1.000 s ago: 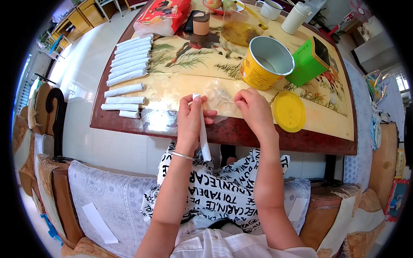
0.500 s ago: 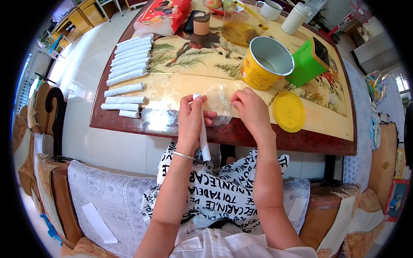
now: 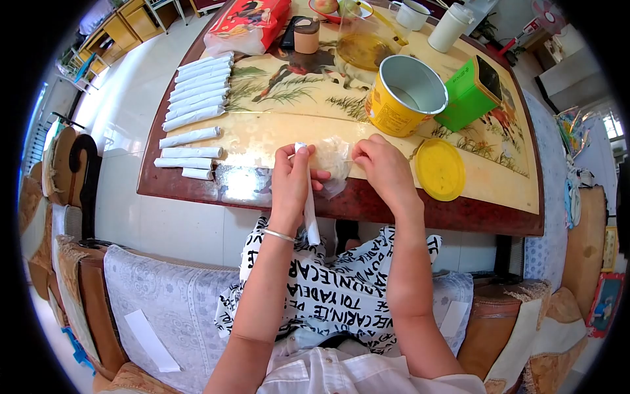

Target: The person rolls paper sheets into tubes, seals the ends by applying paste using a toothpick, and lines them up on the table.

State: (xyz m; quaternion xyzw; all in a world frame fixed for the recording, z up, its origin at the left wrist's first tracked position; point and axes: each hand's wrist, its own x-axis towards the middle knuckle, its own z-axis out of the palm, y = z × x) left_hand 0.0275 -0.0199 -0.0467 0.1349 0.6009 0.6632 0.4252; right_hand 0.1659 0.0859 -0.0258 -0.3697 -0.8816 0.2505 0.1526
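Note:
A white rolled paper tube is held near its upper end by my left hand, with the thumb along it and its lower end hanging over my lap. My right hand is closed in a pinch; a thin pale line shows at its fingertips, too fine to name. Between both hands a crumpled clear plastic bag lies at the table's front edge. To the left, several more white paper rolls lie in a row on the table.
Right of my hands are a yellow lid, an open yellow tin and a green container. Farther back are a red bag, a brown-lidded jar, a clear pitcher, a white bottle and a mug.
The clear plastic bag has shifted and bunched up between my hands. Both hands stay almost in place, my left still around the paper tube.

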